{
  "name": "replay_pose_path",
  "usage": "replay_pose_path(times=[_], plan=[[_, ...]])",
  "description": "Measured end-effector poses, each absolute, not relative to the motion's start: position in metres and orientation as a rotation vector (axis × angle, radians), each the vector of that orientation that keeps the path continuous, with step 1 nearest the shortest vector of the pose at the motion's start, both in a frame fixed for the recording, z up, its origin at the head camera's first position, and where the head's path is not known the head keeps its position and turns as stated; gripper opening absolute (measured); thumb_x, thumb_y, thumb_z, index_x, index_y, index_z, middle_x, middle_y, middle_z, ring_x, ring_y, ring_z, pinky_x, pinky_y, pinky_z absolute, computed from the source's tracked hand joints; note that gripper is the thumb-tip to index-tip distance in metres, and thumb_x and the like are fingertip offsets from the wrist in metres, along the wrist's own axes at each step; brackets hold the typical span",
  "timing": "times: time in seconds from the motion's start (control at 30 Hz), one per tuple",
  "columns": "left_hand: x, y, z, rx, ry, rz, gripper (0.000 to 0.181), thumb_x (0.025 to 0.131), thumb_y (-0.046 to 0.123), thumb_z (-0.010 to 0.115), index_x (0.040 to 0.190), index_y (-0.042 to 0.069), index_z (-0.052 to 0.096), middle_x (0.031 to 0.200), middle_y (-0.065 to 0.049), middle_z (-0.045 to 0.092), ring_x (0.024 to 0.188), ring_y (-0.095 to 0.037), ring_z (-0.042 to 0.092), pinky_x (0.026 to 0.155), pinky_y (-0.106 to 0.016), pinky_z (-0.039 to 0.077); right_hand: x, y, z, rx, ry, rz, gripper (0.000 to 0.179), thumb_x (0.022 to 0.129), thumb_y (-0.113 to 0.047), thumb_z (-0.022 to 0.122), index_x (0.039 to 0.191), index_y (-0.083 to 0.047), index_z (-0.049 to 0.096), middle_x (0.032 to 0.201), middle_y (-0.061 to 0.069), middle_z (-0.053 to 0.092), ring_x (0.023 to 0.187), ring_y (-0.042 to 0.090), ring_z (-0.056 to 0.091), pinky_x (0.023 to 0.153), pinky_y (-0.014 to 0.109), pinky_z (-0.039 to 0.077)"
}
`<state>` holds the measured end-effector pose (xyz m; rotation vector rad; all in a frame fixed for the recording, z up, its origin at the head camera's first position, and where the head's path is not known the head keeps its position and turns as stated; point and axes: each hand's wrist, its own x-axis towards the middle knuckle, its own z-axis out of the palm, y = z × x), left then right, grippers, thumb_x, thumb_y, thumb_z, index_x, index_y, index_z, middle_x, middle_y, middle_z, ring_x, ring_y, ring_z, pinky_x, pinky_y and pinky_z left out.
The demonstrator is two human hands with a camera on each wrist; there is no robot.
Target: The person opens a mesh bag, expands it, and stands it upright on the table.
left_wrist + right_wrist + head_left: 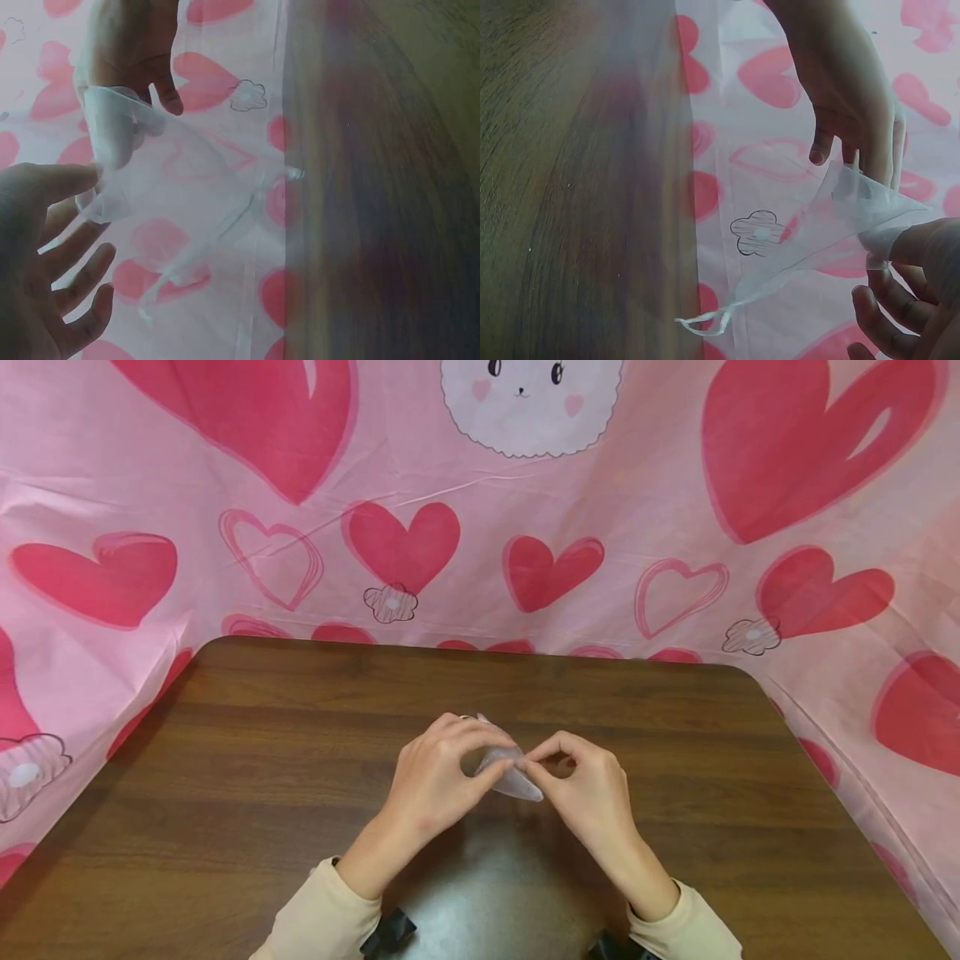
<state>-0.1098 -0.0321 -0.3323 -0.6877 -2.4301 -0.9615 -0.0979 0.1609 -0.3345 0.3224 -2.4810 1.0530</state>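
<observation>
A sheer white drawstring pouch [517, 783] is held up between both hands above the table. In the head view my left hand [442, 768] grips it from the left, thumb and forefinger on its upper part. From the right, my right hand [588, 781] pinches its edge between thumb and forefinger. The left wrist view shows the see-through pouch [180, 172] spread wide, with a thin cord trailing from it. A cord loop hangs off the narrow end of the pouch [795, 251] in the right wrist view. Whether any fingertips are inside it, I cannot tell.
A dark wooden table [300, 710] with rounded far corners lies under the hands. Behind and beside it hangs a pink cloth [480, 485] printed with red hearts. Black straps [390, 933] show at the sleeves near the bottom edge.
</observation>
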Motion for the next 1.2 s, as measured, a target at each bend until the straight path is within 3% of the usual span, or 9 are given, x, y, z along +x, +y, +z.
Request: replay_pose_path(times=[0.33, 0.57, 0.8, 1.0, 1.2], plan=[[-0.1126, -0.0359, -0.3321, -0.534, -2.373, -0.947, 0.014, 0.079, 0.023, 0.084, 0.089, 0.031, 0.079, 0.088, 0.021, 0.070, 0.085, -0.003, 0.060, 0.059, -0.031, 0.048, -0.0957, 0.1602, -0.3335, 0.421, -2.496, 1.041, 0.016, 0.078, -0.014, 0.085, 0.092, -0.019, 0.078, 0.077, -0.015, 0.067, 0.071, 0.003, 0.062, 0.067, 0.034, 0.052], [-0.1121, -0.0375, -0.3320, -0.501, -2.397, -0.970, 0.013, 0.079, 0.024, 0.084, 0.090, 0.030, 0.079, 0.084, 0.018, 0.069, 0.082, -0.007, 0.061, 0.059, -0.033, 0.047, -0.0945, 0.1620, -0.3326, 0.394, -2.550, 0.999, 0.010, 0.080, -0.016, 0.084, 0.087, -0.021, 0.080, 0.082, -0.014, 0.071, 0.072, 0.008, 0.062, 0.063, 0.035, 0.050], [-0.1103, -0.0368, -0.3348, -0.559, -2.511, -0.926, 0.019, 0.079, 0.031, 0.084, 0.097, 0.031, 0.078, 0.080, 0.019, 0.065, 0.073, -0.005, 0.053, 0.057, -0.029, 0.042, -0.0940, 0.1622, -0.3326, 0.363, -2.547, 0.988, 0.012, 0.076, -0.013, 0.086, 0.084, -0.019, 0.079, 0.082, -0.009, 0.072, 0.070, 0.013, 0.060, 0.060, 0.030, 0.046], [-0.1100, -0.0373, -0.3356, -0.573, -2.526, -0.865, 0.010, 0.079, 0.035, 0.084, 0.088, 0.033, 0.080, 0.080, 0.023, 0.065, 0.072, -0.001, 0.049, 0.056, -0.027, 0.042, -0.0946, 0.1618, -0.3337, 0.372, -2.529, 0.954, 0.015, 0.074, -0.011, 0.087, 0.081, -0.021, 0.077, 0.080, -0.010, 0.072, 0.070, 0.009, 0.060, 0.061, 0.031, 0.048], [-0.1105, -0.0384, -0.3359, -0.519, -2.515, -0.889, 0.009, 0.077, 0.033, 0.086, 0.083, 0.031, 0.079, 0.076, 0.016, 0.064, 0.072, -0.005, 0.053, 0.056, -0.029, 0.042, -0.0944, 0.1613, -0.3339, 0.383, -2.527, 0.986, 0.015, 0.076, -0.013, 0.086, 0.086, -0.020, 0.078, 0.081, -0.011, 0.072, 0.072, 0.007, 0.063, 0.066, 0.033, 0.051]])
